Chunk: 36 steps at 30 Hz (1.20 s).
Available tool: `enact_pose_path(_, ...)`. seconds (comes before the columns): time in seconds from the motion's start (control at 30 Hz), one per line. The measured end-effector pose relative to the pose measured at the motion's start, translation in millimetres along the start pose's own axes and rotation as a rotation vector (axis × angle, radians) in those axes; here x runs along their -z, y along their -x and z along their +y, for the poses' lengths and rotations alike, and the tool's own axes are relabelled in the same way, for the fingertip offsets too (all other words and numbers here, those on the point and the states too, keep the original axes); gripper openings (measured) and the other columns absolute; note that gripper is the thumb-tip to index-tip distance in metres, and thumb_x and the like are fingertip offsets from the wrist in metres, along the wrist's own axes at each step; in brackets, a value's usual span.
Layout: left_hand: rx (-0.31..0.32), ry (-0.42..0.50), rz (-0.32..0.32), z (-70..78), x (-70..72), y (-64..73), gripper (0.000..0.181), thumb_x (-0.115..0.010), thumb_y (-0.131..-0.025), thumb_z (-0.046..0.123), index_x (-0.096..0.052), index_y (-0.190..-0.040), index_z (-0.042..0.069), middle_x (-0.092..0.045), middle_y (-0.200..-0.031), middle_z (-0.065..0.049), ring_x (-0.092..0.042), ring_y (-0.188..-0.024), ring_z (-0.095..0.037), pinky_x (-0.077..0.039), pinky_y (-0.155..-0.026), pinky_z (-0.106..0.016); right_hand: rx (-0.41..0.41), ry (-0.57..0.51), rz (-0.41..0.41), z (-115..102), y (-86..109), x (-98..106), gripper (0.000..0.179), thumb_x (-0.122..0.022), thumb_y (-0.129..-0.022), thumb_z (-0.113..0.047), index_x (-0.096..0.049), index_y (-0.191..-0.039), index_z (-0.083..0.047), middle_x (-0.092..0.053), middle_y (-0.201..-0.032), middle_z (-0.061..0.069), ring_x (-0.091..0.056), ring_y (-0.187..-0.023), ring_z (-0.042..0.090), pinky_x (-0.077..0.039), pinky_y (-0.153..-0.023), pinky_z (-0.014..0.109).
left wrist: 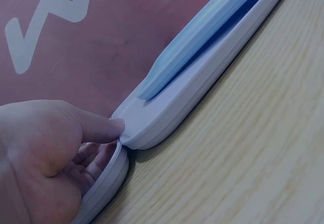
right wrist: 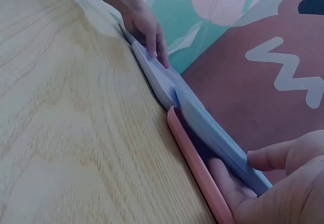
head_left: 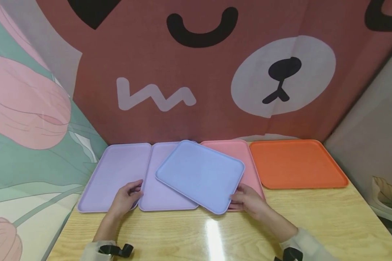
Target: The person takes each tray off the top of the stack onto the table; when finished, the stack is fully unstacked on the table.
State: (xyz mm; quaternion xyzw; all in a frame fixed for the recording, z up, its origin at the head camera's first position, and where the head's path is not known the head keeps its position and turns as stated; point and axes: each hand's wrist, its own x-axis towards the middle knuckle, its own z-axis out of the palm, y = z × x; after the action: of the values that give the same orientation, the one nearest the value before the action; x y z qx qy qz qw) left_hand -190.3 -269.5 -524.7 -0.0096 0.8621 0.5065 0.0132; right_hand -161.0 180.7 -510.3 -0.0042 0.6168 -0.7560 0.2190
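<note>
My right hand [head_left: 252, 203] pinches the near right corner area of a light blue tray [head_left: 200, 174], thumb on top and fingers underneath. This tray lies slanted across the second lavender tray [head_left: 163, 194] and the pink tray [head_left: 253, 174]; in the right wrist view its side is raised above the pink tray's rim [right wrist: 195, 165]. At the seam between the leftmost lavender tray [head_left: 114, 170] and the second one, my left hand [head_left: 125, 197] rests with loosely bent fingers. Its thumb [left wrist: 104, 127] touches the second tray's near corner, and its other fingers are over the leftmost tray.
An orange tray [head_left: 297, 165] lies at the right end of the row, beside the pink one. The trays stand along the back of a wood-grain table [head_left: 170, 235]. Behind them hangs a printed bear cloth [head_left: 209, 123], with a floral cloth [head_left: 29, 163] on the left.
</note>
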Motion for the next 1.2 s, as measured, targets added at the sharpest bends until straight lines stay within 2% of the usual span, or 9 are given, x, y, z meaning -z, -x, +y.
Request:
enact_pose_path(0.13,0.005,0.000,0.003,-0.5,-1.4,-0.5,0.045,-0.068,-0.093,-0.003,-0.058,-0.136,-0.009,-0.066,-0.117,-0.024,-0.062,-0.099,-0.017,-0.051,-0.081,-0.016,0.011,0.003,0.116,0,-0.5,1,0.060,-0.048,-0.101,0.001,-0.019,-0.150,0.018,-0.059,-0.126,0.028,-0.070,-0.100,0.028,-0.058,-0.089,0.043)
enact_pose_path(0.3,-0.004,0.003,0.007,-0.7,-1.7,-1.6,0.045,-0.068,-0.093,-0.003,-0.058,-0.136,-0.009,-0.067,-0.116,-0.024,-0.061,-0.097,-0.014,-0.051,-0.081,-0.016,0.030,-0.018,0.242,-5,-0.2,4,0.060,-0.040,-0.106,-0.002,-0.013,-0.159,0.004,-0.042,-0.147,0.034,-0.069,-0.092,0.020,-0.060,-0.081,0.037)
enact_pose_path(0.4,-0.009,0.009,0.008,-0.6,-1.4,-1.6,0.044,-0.068,-0.093,-0.004,-0.058,-0.136,-0.010,-0.067,-0.116,-0.025,-0.061,-0.097,-0.015,-0.051,-0.080,-0.016,0.046,-0.050,0.287,-9,1.1,7,0.063,-0.043,-0.105,0.000,-0.011,-0.160,0.003,-0.033,-0.154,0.033,-0.067,-0.093,0.014,-0.060,-0.081,0.032)
enact_pose_path(0.5,-0.009,0.007,0.009,-0.4,-1.3,-1.6,0.044,-0.068,-0.093,-0.003,-0.058,-0.136,-0.009,-0.067,-0.116,-0.025,-0.062,-0.097,-0.016,-0.051,-0.080,-0.016,0.071,-0.061,0.323,-13,2.3,9,0.067,-0.050,-0.100,0.004,-0.016,-0.157,0.006,-0.039,-0.152,0.030,-0.065,-0.096,0.010,-0.058,-0.083,0.029)
enact_pose_path(0.6,0.001,-0.001,0.007,-0.6,-1.2,-2.1,0.044,-0.068,-0.093,-0.003,-0.058,-0.136,-0.009,-0.067,-0.116,-0.024,-0.061,-0.098,-0.016,-0.051,-0.081,-0.016,0.098,-0.038,0.322,-16,3.3,11,0.071,-0.055,-0.094,0.006,-0.021,-0.156,0.006,-0.046,-0.147,0.027,-0.063,-0.100,0.009,-0.055,-0.086,0.026)
enact_pose_path(0.67,0.011,-0.007,0.005,-0.9,-0.9,-2.8,0.045,-0.067,-0.094,-0.004,-0.058,-0.137,-0.008,-0.067,-0.117,-0.023,-0.061,-0.098,-0.015,-0.051,-0.081,-0.016,0.112,-0.037,0.298,-16,4.3,12,0.073,-0.056,-0.093,0.007,-0.021,-0.157,0.004,-0.044,-0.148,0.025,-0.063,-0.102,0.009,-0.053,-0.087,0.025)
enact_pose_path(0.93,0.024,-0.013,0.000,-2.0,0.2,-4.6,0.045,-0.066,-0.094,-0.004,-0.057,-0.138,-0.008,-0.066,-0.117,-0.023,-0.060,-0.098,-0.015,-0.051,-0.081,-0.016,0.148,-0.164,0.175,-5,4.8,16,0.079,-0.046,-0.098,0.010,-0.003,-0.163,-0.003,-0.014,-0.166,0.025,-0.063,-0.110,0.008,-0.056,-0.091,0.030)
enact_pose_path(1.2,0.023,-0.003,-0.005,-3.2,0.0,-3.2,0.045,-0.067,-0.094,-0.003,-0.057,-0.137,-0.008,-0.066,-0.117,-0.023,-0.061,-0.098,-0.015,-0.051,-0.082,-0.016,0.132,-0.173,0.212,-3,1.6,19,0.073,-0.041,-0.101,0.009,-0.006,-0.163,-0.004,-0.019,-0.165,0.023,-0.061,-0.111,0.009,-0.056,-0.091,0.031)
